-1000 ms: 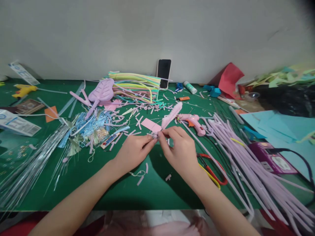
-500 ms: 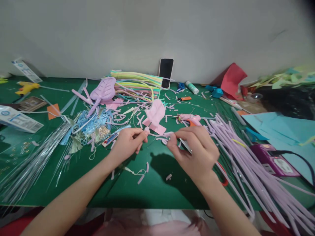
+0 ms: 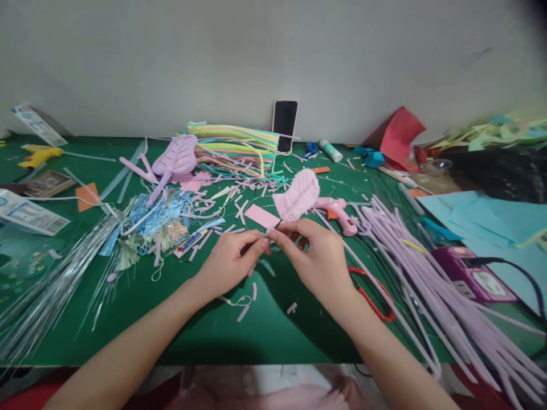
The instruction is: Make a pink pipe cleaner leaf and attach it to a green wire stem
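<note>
My left hand (image 3: 231,261) and my right hand (image 3: 314,256) meet fingertip to fingertip above the green table (image 3: 265,324). Both pinch the thin stem of a pink pipe-cleaner leaf (image 3: 298,195), which stands up and leans right above my right hand. A flat pink paper strip (image 3: 262,216) lies just behind the fingers. Red-handled scissors (image 3: 371,291) lie by my right wrist, partly hidden under it.
A pink glue gun (image 3: 337,210) lies behind my right hand. Several long lilac pipe cleaners (image 3: 431,273) spread across the right. A lilac leaf (image 3: 176,159), coloured pipe cleaners (image 3: 235,142), a phone (image 3: 285,119) at the wall, clear sticks (image 3: 51,285) at left, cut scraps everywhere.
My hands, apart half a second ago, have come back together at the stem. The pink leaf has turned and now shows its broad face, shifted to the right.
</note>
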Demonstrator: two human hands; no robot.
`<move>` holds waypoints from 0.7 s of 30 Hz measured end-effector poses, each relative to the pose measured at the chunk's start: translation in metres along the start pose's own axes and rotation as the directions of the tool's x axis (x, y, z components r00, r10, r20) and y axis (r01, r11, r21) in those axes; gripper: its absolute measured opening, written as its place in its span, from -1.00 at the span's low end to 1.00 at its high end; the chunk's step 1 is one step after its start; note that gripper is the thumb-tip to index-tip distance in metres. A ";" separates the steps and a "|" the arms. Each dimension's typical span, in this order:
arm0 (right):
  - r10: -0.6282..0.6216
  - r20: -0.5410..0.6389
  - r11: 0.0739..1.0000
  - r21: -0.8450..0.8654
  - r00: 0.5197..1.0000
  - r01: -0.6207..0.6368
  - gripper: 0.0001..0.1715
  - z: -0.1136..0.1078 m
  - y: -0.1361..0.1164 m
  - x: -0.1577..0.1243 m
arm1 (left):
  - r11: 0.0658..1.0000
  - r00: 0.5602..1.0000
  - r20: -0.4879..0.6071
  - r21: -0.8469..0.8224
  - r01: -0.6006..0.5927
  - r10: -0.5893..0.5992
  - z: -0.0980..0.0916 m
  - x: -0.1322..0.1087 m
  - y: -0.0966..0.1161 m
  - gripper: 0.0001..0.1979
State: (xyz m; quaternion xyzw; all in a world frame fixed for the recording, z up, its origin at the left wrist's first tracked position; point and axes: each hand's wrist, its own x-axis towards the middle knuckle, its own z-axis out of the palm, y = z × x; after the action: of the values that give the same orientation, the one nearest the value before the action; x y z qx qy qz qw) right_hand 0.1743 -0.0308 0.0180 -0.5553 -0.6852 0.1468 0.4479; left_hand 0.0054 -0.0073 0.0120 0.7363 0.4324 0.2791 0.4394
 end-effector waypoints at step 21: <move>-0.265 0.043 0.916 -0.300 0.963 0.266 -0.75 -0.016 0.009 -0.003 | 0.940 0.995 -0.070 -0.338 0.047 -0.074 -0.009 0.003 0.000 -0.70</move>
State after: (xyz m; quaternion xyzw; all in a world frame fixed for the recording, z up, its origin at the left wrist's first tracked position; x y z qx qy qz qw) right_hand 0.1926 -0.0351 0.0197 -0.5192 -0.7688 -0.0216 0.3727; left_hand -0.0004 -0.0005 0.0158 0.6249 0.4185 0.3648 0.5489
